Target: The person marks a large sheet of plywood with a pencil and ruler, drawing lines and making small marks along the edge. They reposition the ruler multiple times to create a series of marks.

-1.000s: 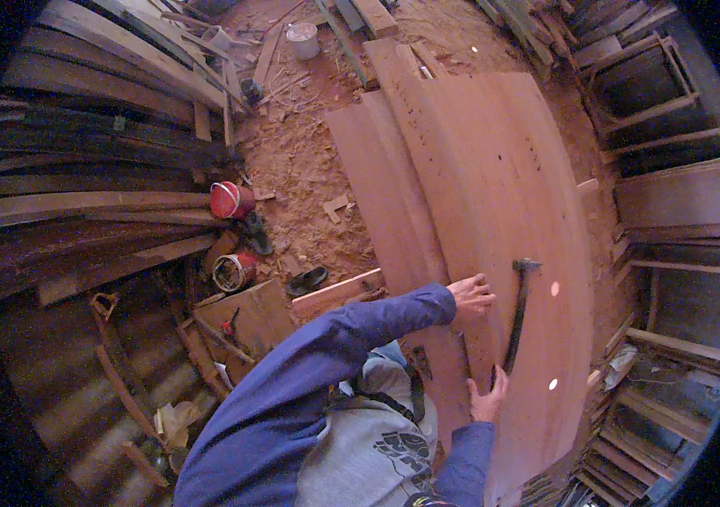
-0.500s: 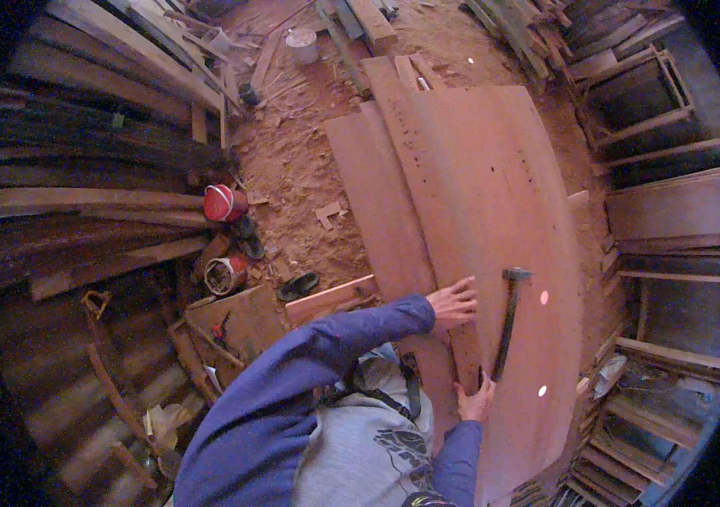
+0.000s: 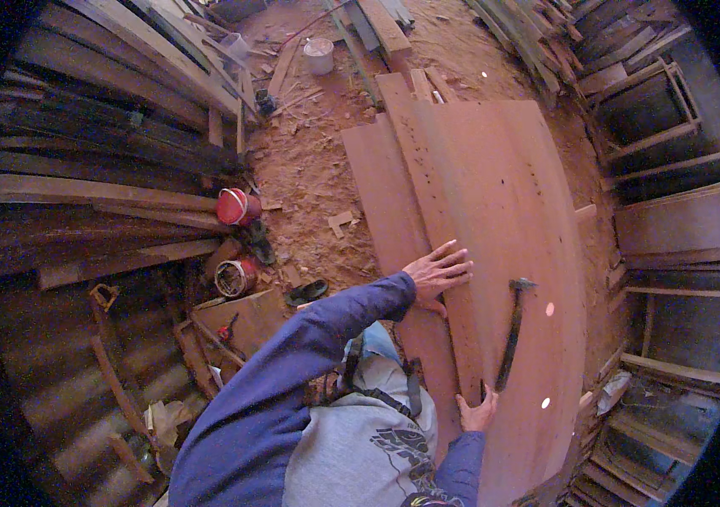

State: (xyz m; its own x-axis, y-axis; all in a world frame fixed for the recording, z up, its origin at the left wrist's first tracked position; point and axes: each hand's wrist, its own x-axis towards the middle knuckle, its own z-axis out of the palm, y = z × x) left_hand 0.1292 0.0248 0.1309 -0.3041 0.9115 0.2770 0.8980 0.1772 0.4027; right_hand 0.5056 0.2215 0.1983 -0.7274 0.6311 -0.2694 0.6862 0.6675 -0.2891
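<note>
Timber workshop, narrow plank (image 3: 434, 203) mid-frame, hammer (image 3: 509, 346) nearest right hand (image 3: 476, 412)

Reddish dirt floor (image 3: 301, 182) upper centre; stacked boards (image 3: 106, 118) upper left; red bucket (image 3: 237, 206) left of centre; wide wooden sheet (image 3: 516, 203) takes up centre right; narrow plank lies along it, long axis from upper centre to lower centre, dark specks near its top end; left hand (image 3: 437, 275) at frame centre, palm down on narrow plank, fingers spread wide, no grip visible; right hand at lower centre, thumb apart, fingers partly curled, cannot tell if they hold anything; hammer rests on the sheet right of centre, head uppermost, handle slanting down toward the right hand's fingertips; so it lies up and slightly right of those fingers, long axis pointing back at them; right hand clearly nearer, left hand well apart; contact at handle end unclear.
</note>
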